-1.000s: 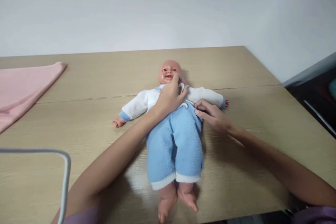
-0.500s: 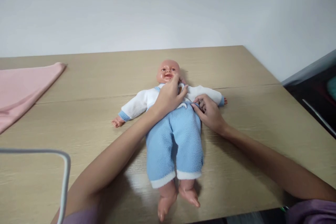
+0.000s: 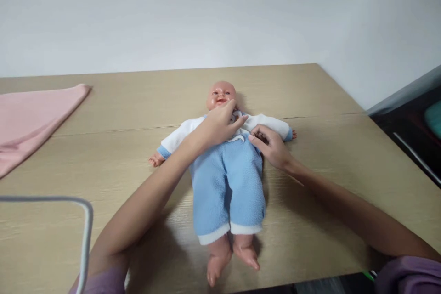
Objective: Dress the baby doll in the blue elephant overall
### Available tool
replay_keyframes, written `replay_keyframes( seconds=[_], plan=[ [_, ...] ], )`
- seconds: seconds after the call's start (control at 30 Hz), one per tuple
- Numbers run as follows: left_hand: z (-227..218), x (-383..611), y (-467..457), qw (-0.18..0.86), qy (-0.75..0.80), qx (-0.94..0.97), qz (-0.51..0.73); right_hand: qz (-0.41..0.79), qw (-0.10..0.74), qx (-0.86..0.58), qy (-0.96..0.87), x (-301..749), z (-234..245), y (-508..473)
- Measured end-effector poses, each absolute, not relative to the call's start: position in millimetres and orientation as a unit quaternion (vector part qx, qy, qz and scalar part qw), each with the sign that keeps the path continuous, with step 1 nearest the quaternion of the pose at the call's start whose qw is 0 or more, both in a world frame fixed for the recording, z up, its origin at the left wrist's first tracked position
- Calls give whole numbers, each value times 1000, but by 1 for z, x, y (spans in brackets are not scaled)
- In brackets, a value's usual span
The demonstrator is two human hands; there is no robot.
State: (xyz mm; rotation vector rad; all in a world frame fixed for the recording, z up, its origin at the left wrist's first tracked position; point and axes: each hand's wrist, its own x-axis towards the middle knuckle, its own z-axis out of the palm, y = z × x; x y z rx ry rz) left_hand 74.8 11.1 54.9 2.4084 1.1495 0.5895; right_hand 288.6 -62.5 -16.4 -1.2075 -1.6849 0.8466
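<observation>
A baby doll lies on its back on the wooden table, head away from me. It wears a white top with blue cuffs and fleecy blue trousers. My left hand rests on the doll's chest just under the chin, fingers curled onto the collar of the top. My right hand is at the doll's waist on the right side, thumb and fingers pinched on the edge of the clothing there. Both bare feet of the doll point toward me near the table's front edge.
A pink cloth lies at the far left of the table. A grey-white curved wire or cable crosses the lower left corner. Beyond the table's right edge is a dark area with a teal object.
My right hand has slid up and inward from the doll's hip to the waistband and closed into a pinch. The left hand has stayed on the chest. The view tilted slightly.
</observation>
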Motion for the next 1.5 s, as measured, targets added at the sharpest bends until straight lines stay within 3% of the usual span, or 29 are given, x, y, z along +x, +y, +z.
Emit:
replay_keyframes(
  seconds=[0.13, 0.33, 0.47, 0.57, 0.93, 1.5],
  plan=[
    [91, 52, -7, 172, 470, 856, 132, 286, 422, -492, -705, 274, -3, -53],
    [117, 17, -14, 94, 504, 854, 81, 269, 322, -498, -759, 276, 18, -49],
    [121, 4, -5, 117, 531, 839, -28, 267, 278, -522, -761, 283, 24, -48],
    [117, 3, 2, 129, 530, 835, -79, 289, 298, -502, -758, 285, 24, -46],
    [103, 8, 24, 194, 525, 827, -61, 485, 350, -425, -680, 280, 19, -39],
    [105, 11, 18, 136, 553, 818, -77, 461, 475, -415, -624, 271, 4, -48]
  ],
)
